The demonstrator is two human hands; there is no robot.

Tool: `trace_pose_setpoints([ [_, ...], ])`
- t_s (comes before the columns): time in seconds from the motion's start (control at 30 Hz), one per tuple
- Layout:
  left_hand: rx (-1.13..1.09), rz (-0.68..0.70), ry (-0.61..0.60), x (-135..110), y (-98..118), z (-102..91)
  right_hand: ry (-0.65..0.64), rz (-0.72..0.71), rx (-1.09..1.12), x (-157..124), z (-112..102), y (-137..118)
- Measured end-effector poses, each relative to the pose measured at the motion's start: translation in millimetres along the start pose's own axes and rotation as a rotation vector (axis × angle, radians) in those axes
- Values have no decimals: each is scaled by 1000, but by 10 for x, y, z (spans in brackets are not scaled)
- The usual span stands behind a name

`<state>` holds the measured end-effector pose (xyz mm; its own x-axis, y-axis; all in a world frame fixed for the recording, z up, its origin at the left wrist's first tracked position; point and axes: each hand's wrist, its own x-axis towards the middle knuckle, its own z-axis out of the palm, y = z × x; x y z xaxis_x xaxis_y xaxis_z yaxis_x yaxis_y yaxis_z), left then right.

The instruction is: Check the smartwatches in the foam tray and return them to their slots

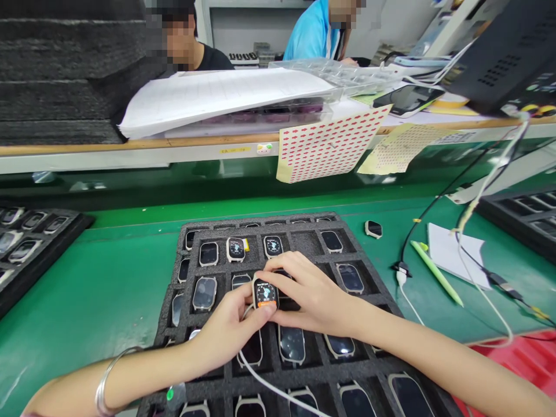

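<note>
Above the middle of a black foam tray (373, 272), a smartwatch without a strap (265, 292) is held between both hands, its screen lit. My left hand (237, 321) grips its left and lower edge, thumb along the bottom. Fingers of my right hand (299, 284) close on its top and right side. A white cable (264, 379) runs from under my left hand toward the bottom of the view; its end is hidden. Around the hands, the tray's pockets hold several watch bodies, two with lit screens, such as the watch (273, 247) just beyond my fingers.
A single watch (373, 229) lies right of the tray, near a green pen (436, 272), white paper (458, 255) and cables. More foam trays stand left (47, 255) and right (521, 214). Beyond the shelf edge (195, 150), with papers on it, sit two people.
</note>
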<state>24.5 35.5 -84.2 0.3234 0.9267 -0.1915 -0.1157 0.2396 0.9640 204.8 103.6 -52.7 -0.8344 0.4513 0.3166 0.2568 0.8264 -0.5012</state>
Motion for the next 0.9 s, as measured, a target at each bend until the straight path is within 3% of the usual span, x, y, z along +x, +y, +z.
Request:
trace_pose_setpoints([
  [0.13,-5,-24,-77,-22,6,25,53,66,112,-15,-255,159],
  [0.23,-50,-56,-90,-36,63,49,138,152,-23,-113,-450,482],
  [0.33,-26,-135,-79,-33,135,90,48,207,-209,-265,-545,705],
  [0.47,22,-172,-127,2,268,170,-113,179,-361,-407,-654,674],
  [0.63,50,-165,-164,143,433,298,-260,313,-554,-497,-996,738],
  [0.73,43,-179,-152,262,382,366,-305,330,-542,-554,-1082,897],
  [0.9,46,-173,-166,336,151,388,-258,344,-539,-595,-996,1026],
])
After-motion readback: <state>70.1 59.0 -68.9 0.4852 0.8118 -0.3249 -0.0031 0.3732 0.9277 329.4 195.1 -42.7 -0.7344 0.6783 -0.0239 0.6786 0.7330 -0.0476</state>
